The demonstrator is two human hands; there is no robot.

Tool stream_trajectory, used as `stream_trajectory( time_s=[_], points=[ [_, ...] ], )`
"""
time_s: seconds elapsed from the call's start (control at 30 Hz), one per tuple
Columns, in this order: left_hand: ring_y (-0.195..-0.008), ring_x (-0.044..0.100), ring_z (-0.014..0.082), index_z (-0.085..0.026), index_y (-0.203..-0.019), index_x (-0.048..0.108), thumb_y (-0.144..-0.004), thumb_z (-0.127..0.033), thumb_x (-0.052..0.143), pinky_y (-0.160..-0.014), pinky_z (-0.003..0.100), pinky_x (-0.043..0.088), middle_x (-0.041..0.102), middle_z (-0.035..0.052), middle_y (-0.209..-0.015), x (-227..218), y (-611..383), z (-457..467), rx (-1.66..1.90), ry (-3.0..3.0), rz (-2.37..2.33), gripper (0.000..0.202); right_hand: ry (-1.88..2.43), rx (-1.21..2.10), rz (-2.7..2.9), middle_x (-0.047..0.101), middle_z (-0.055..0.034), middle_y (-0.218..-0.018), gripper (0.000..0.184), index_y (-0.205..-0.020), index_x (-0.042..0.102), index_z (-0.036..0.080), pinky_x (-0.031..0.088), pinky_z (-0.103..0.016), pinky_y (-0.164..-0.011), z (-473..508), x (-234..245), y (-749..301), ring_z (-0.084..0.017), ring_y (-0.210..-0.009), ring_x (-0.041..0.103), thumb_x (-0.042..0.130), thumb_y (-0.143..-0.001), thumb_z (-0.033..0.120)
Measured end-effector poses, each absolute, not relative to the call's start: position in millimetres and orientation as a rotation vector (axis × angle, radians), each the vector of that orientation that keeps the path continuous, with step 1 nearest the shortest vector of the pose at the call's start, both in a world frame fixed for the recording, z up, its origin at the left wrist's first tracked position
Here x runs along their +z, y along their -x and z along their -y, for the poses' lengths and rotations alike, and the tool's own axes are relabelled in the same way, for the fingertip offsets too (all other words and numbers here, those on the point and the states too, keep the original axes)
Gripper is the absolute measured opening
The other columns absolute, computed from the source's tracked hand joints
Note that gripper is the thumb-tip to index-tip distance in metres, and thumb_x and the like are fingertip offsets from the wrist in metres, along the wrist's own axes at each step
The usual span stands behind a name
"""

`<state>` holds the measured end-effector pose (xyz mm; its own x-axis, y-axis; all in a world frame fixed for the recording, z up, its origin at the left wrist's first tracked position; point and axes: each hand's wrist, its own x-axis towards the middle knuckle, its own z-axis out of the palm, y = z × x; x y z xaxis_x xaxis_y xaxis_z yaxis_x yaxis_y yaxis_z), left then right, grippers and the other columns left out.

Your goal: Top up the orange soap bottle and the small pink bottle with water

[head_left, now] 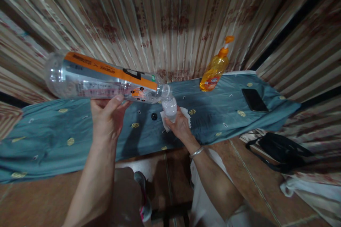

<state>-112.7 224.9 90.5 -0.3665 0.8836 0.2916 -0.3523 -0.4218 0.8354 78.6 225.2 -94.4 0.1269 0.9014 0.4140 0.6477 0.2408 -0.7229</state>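
My left hand (106,118) is closed round a large clear plastic bottle (101,78) with an orange label, held tipped on its side with its open mouth to the right. That mouth rests over a small white bottle (169,107), which my right hand (181,126) grips upright. Under the small bottle lies a white paper (188,114) on the blue patterned cloth (53,138). A small black cap (154,116) sits on the cloth just left of the small bottle.
An orange pump bottle of liquid soap (214,69) stands at the back of the cloth by the curtained wall. A black phone (255,100) lies to the right. A black bag (279,149) rests on the tiled floor at right.
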Motion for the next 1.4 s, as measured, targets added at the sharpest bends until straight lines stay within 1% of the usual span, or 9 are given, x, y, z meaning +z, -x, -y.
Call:
stream_trajectory(
  time_s=[0.17,0.37,0.57,0.77,0.87,0.97,1.17,1.3,1.4],
  points=[
    [-0.07,0.072,0.0205,-0.022,-0.083,0.067,-0.041,-0.02,0.098,-0.07,0.04,0.065,0.073,0.0016,-0.07,90.1,113.6,-225.2,1.886,-0.978,-0.858,0.052,1.478,0.348,1.622,0.075,-0.023,-0.127,0.07,-0.147,0.048,0.009,0.061,-0.05,-0.1,-225.0,-92.8,-79.0,-0.036,-0.117,0.074,0.073,-0.088,0.038],
    [-0.071,0.073,0.0212,-0.021,-0.079,0.064,-0.04,-0.02,0.097,-0.069,0.039,0.065,0.073,0.0019,-0.071,90.3,113.7,-226.1,1.889,-0.97,-0.87,0.051,1.483,0.387,1.619,0.074,-0.0239,-0.128,0.069,-0.146,0.051,0.008,0.061,-0.051,-0.1,-223.1,-87.6,-78.4,-0.037,-0.118,0.073,0.075,-0.086,0.034],
    [-0.07,0.072,0.0207,-0.022,-0.082,0.065,-0.041,-0.02,0.097,-0.066,0.039,0.065,0.072,0.0004,-0.07,90.5,114.3,-226.2,1.906,-0.975,-0.876,0.053,1.488,0.386,1.619,0.075,-0.0224,-0.127,0.069,-0.147,0.051,0.009,0.061,-0.05,-0.1,-222.8,-87.8,-78.9,-0.036,-0.117,0.073,0.074,-0.087,0.035],
    [-0.074,0.072,0.0211,-0.02,-0.077,0.064,-0.043,-0.024,0.1,-0.071,0.041,0.065,0.072,0.0009,-0.073,89.2,117.8,-226.2,1.893,-1.022,-0.867,0.049,1.474,0.376,1.64,0.075,-0.0221,-0.126,0.071,-0.149,0.048,0.009,0.061,-0.049,-0.1,-223.5,-89.1,-80.9,-0.035,-0.116,0.074,0.073,-0.089,0.038],
    [-0.074,0.072,0.0216,-0.02,-0.074,0.066,-0.043,-0.025,0.099,-0.07,0.041,0.065,0.071,0.0015,-0.073,89.0,119.4,-226.6,1.893,-1.027,-0.899,0.046,1.457,0.373,1.645,0.073,-0.0241,-0.13,0.073,-0.151,0.046,0.007,0.06,-0.05,-0.102,-223.3,-89.5,-80.7,-0.036,-0.12,0.072,0.072,-0.09,0.037],
    [-0.074,0.072,0.0215,-0.021,-0.078,0.067,-0.044,-0.024,0.099,-0.068,0.04,0.064,0.071,0.001,-0.074,89.5,120.0,-227.1,1.898,-1.031,-0.914,0.047,1.453,0.356,1.642,0.073,-0.0245,-0.131,0.072,-0.151,0.046,0.008,0.059,-0.051,-0.103,-223.2,-90.3,-80.4,-0.036,-0.121,0.072,0.072,-0.091,0.039],
    [-0.074,0.072,0.0203,-0.02,-0.079,0.064,-0.043,-0.022,0.097,-0.059,0.032,0.063,0.07,0.0001,-0.074,89.9,119.4,-228.0,1.943,-0.993,-0.918,0.049,1.463,0.389,1.628,0.072,-0.024,-0.132,0.071,-0.149,0.048,0.008,0.06,-0.05,-0.103,-223.2,-88.5,-81.0,-0.036,-0.122,0.071,0.074,-0.089,0.036],
    [-0.073,0.071,0.0183,-0.02,-0.08,0.061,-0.044,-0.022,0.097,-0.064,0.035,0.065,0.069,-0.0018,-0.076,88.9,119.3,-229.3,1.952,-1.002,-0.915,0.051,1.474,0.394,1.639,0.072,-0.0268,-0.132,0.072,-0.147,0.049,0.004,0.06,-0.051,-0.103,-223.0,-87.4,-80.7,-0.038,-0.123,0.071,0.075,-0.087,0.033],
    [-0.072,0.071,0.0184,-0.02,-0.079,0.058,-0.044,-0.022,0.097,-0.068,0.038,0.066,0.067,-0.0027,-0.072,89.2,118.4,-230.0,1.958,-1.0,-0.901,0.053,1.468,0.386,1.636,0.073,-0.0262,-0.13,0.073,-0.148,0.048,0.005,0.061,-0.052,-0.1,-223.0,-88.7,-80.3,-0.038,-0.12,0.072,0.074,-0.087,0.035]
  ],
)
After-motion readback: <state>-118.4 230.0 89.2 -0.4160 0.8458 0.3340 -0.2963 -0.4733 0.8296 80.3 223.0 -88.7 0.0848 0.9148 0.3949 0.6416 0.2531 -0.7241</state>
